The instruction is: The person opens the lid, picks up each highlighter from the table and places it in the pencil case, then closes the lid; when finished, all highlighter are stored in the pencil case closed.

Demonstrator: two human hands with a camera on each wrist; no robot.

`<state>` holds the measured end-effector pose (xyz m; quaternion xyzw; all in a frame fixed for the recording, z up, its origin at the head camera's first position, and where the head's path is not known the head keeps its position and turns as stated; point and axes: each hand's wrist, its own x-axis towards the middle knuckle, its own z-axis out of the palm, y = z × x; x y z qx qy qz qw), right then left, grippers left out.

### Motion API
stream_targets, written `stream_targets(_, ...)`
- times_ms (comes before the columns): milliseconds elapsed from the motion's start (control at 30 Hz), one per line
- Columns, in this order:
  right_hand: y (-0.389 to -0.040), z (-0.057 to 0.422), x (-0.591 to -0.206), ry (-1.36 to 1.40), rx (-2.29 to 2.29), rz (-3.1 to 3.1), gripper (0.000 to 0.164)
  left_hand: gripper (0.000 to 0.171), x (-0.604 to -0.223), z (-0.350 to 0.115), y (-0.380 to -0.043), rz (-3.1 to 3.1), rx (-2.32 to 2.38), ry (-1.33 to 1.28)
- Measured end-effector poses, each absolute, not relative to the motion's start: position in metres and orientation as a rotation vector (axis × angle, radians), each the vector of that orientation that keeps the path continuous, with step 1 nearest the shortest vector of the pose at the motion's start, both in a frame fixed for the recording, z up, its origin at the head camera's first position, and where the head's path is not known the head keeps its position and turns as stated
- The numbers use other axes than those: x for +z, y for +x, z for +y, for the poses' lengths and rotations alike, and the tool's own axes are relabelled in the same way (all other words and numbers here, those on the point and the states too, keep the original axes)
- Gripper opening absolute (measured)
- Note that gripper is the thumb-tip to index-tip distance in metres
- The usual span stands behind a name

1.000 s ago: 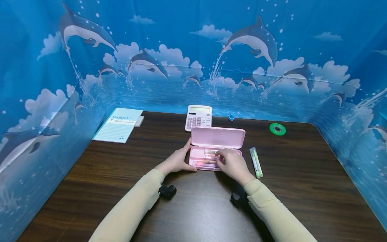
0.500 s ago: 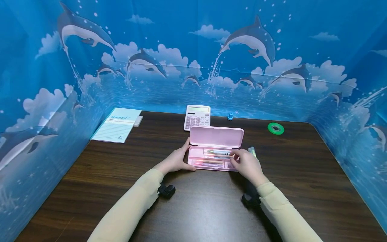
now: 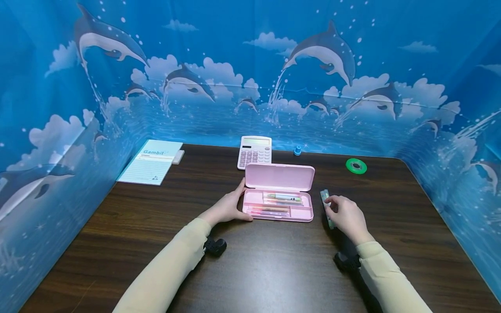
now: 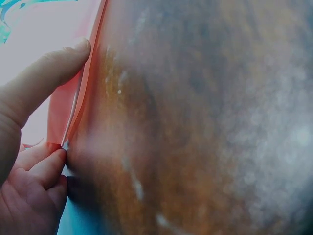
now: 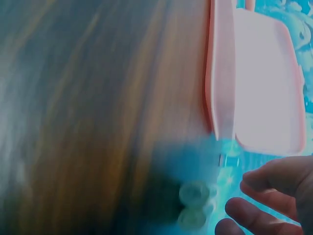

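An open pink pencil case stands mid-table, its lid tilted up at the back. Several pens lie in its upper compartment and more pens in the lower one. My left hand holds the case's left end, thumb along the front wall and fingers bent at the corner. My right hand hovers over two capped pens on the table right of the case. In the right wrist view, its fingers are apart beside the round green pen ends.
Behind the lid lies a pink-and-white calculator. A small blue cap-like object and a green tape roll are near the back edge. A notebook lies back left, a white block beside it. A dolphin curtain surrounds the table.
My right hand has left the case's upper compartment, where a white pen now shows, and moved right to the two pens on the table. My left hand stays on the case.
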<state>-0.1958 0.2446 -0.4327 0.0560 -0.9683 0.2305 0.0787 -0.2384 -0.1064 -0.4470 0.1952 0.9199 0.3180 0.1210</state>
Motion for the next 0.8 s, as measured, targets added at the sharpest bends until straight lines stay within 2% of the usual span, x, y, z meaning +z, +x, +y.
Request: stream_targets(800, -0.193, 0.265, -0.433, 0.022, 0.734, -3.058, 0.028, 0.125, -0.445, -0.105, -0.237, 2.687, 0.935, 0.564)
